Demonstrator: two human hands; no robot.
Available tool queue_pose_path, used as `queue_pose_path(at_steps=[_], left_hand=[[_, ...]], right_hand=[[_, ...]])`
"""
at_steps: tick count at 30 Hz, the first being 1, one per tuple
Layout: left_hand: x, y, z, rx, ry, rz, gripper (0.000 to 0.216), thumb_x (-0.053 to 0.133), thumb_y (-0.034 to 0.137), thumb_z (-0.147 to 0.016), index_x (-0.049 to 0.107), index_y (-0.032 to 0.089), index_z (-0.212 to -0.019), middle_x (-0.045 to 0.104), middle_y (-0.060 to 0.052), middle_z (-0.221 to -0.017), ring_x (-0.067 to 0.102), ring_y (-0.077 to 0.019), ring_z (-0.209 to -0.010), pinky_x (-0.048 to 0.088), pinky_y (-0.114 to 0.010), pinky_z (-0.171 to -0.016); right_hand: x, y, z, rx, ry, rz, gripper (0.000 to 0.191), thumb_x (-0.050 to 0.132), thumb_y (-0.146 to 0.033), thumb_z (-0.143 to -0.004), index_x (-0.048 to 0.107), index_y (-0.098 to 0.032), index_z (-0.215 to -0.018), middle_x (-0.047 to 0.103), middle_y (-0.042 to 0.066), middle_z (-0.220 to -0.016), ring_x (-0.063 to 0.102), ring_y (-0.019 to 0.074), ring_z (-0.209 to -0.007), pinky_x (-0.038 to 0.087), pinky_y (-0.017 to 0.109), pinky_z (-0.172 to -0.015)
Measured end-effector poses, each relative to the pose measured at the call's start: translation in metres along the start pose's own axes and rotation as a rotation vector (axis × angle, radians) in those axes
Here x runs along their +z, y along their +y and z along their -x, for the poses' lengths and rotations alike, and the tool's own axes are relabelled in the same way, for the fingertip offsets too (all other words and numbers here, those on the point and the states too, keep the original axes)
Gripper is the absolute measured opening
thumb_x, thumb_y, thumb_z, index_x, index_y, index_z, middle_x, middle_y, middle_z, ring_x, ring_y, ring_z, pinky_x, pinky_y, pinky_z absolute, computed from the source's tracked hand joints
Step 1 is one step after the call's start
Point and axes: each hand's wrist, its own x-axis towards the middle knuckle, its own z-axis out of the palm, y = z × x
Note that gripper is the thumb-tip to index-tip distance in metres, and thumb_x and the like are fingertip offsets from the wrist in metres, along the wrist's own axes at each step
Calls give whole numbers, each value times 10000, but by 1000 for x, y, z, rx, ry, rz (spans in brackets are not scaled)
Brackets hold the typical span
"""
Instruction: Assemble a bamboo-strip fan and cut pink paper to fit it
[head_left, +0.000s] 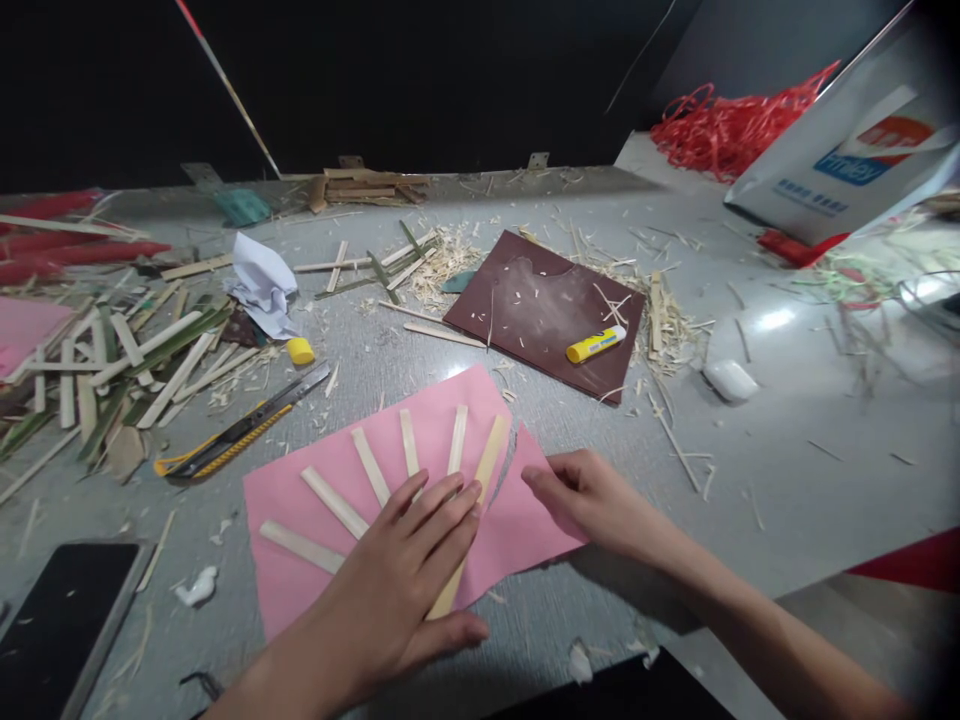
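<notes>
A pink paper sheet lies on the grey table with several pale bamboo slats fanned out across it. My left hand rests flat on the fan's lower end, fingers stretched out over the slats. My right hand pinches the paper's right part beside a tear next to the rightmost slat.
A yellow glue stick lies on a dark brown sheet. A yellow utility knife lies left of the paper. Bamboo strips and shavings cover the left side. A black phone sits front left; a white bag back right.
</notes>
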Motion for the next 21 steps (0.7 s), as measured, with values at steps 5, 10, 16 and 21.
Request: queue_pose_path(at_steps=[5, 10, 16, 21], left_hand=[[-4, -1, 2, -23, -46, 42, 834, 508, 752, -1007, 489, 93, -1518, 542, -151, -1596, 373, -304, -1548, 145, -475, -1324], [-8, -2, 6, -43, -127, 110, 941, 540, 828, -941, 440, 134, -1568, 455, -139, -1667, 332, -318, -1583, 154, -509, -1338], [-8, -3, 7, -68, -151, 179, 995, 606, 826, -903, 369, 164, -1607, 417, -145, -1684, 314, -328, -1593, 210, -534, -1328], [-5, -3, 8, -29, -131, 150, 1070, 682, 835, -840, 358, 158, -1602, 446, -162, -1653, 325, -352, -1580, 179, -547, -1333]], right_hand=[[7, -1, 20, 99, -219, -211, 437, 567, -561, -1011, 634, -163, -840, 704, 50, -669, 656, 149, -553, 471, 241, -506], [12, 10, 41, 179, -228, -267, 390, 599, -498, -1016, 643, -150, -845, 763, 101, -644, 751, 178, -570, 527, 213, -504], [15, 21, 63, 197, -196, -274, 406, 581, -488, -1044, 657, -151, -830, 791, 115, -674, 727, 137, -532, 488, 177, -488], [24, 26, 81, 178, -162, -288, 466, 576, -530, -1053, 681, -159, -792, 789, 97, -672, 746, 161, -569, 526, 214, -536]])
